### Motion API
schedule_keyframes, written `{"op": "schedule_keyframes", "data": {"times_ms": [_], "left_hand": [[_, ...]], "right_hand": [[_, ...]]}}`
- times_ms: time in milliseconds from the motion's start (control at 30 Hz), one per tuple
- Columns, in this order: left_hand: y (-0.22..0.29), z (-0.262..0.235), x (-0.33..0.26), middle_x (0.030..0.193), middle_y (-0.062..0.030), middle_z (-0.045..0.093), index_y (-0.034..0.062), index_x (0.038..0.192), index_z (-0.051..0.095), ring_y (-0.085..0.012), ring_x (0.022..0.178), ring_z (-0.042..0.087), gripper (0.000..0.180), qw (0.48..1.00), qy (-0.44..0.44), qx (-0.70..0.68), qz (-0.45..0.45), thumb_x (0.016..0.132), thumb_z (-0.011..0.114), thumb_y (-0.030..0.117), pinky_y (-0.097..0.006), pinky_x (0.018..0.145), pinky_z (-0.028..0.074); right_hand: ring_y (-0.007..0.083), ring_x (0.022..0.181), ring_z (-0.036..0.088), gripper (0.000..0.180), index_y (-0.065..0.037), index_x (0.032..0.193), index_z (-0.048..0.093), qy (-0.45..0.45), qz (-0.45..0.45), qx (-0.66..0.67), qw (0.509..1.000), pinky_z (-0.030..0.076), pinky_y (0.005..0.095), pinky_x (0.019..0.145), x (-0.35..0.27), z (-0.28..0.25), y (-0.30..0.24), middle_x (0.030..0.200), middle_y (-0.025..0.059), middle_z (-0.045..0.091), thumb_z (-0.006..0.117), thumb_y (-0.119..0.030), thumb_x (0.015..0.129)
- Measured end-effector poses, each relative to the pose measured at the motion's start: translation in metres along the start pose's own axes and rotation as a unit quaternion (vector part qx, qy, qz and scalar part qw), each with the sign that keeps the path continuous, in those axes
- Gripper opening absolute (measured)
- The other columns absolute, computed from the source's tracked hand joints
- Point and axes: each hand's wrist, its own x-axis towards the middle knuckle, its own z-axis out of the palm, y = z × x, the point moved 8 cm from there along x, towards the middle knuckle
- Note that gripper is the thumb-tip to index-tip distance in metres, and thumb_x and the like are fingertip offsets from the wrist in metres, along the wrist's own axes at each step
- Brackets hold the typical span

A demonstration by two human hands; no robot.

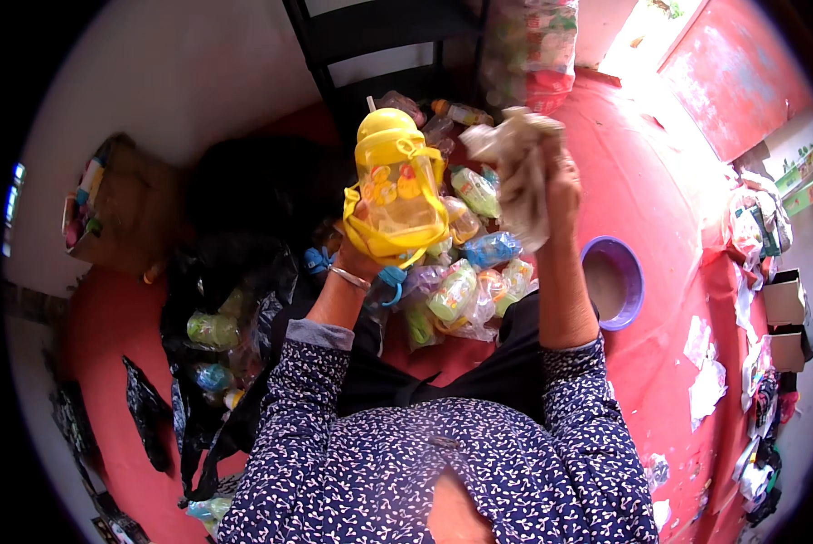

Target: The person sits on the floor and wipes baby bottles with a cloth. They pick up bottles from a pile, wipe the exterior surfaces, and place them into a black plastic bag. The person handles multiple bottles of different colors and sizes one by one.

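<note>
My left hand grips a clear water bottle from below and behind, so most of its fingers are hidden. The bottle has a yellow lid, a straw, a yellow strap and duck-like pictures on its side, and it stands nearly upright in the air. To its right, my right hand is closed on a pale, crumpled cloth, slightly smeared by motion. Cloth and bottle are apart. Beneath them, between my legs, lies a heap of bagged bottles in green, blue and orange.
A purple-rimmed basin with cloudy liquid stands right of my knee. At left, a black plastic bag holds more bottles near a cardboard box. A black chair rises ahead. Paper scraps litter the red floor.
</note>
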Motion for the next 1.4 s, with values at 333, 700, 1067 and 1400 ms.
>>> {"op": "schedule_keyframes", "data": {"times_ms": [333,700,1067,1400], "left_hand": [[-0.038,-0.028,-0.012,0.131,-0.0079,0.043,0.0002,0.134,0.031,-0.0151,0.117,0.042,0.042,0.947,0.063,0.301,-0.098,0.096,0.040,0.018,-0.031,0.100,0.036],[-0.055,-0.029,-0.009,0.139,-0.0100,0.031,0.0096,0.140,0.021,-0.0252,0.125,0.036,0.059,0.982,0.057,0.155,-0.092,0.094,0.039,0.043,-0.039,0.103,0.033],[0.049,-0.004,-0.010,0.137,-0.0219,0.034,0.0087,0.139,0.026,-0.0400,0.121,0.039,0.083,0.994,0.026,0.011,0.104,0.079,0.053,0.058,-0.056,0.097,0.035],[-0.011,0.022,-0.007,0.130,-0.0287,0.037,-0.0012,0.137,0.023,-0.0343,0.115,0.048,0.096,0.999,0.005,-0.028,-0.038,0.075,0.055,0.065,-0.047,0.089,0.047]], "right_hand": [[0.0261,0.109,0.054,0.030,-0.003,0.109,0.060,0.046,-0.196,-0.534,0.821,0.041,0.0325,0.094,-0.006,0.025,0.009,0.113,0.0149,0.059,0.058,-0.001,0.079],[0.0342,0.114,0.049,0.029,-0.003,0.104,0.058,0.008,-0.273,-0.641,0.717,0.040,0.0372,0.095,-0.014,0.053,0.021,0.120,0.0166,0.053,0.059,0.000,0.075],[0.0168,0.078,0.061,0.021,-0.002,0.099,0.061,0.015,0.137,-0.176,0.975,0.052,0.0297,0.071,-0.017,0.007,0.054,0.090,0.0087,0.063,0.051,-0.018,0.089],[0.0254,0.094,0.059,0.036,-0.002,0.118,0.047,0.152,0.001,0.051,0.987,0.051,0.0397,0.081,-0.002,-0.044,0.008,0.108,0.0134,0.058,0.041,-0.028,0.095]]}}
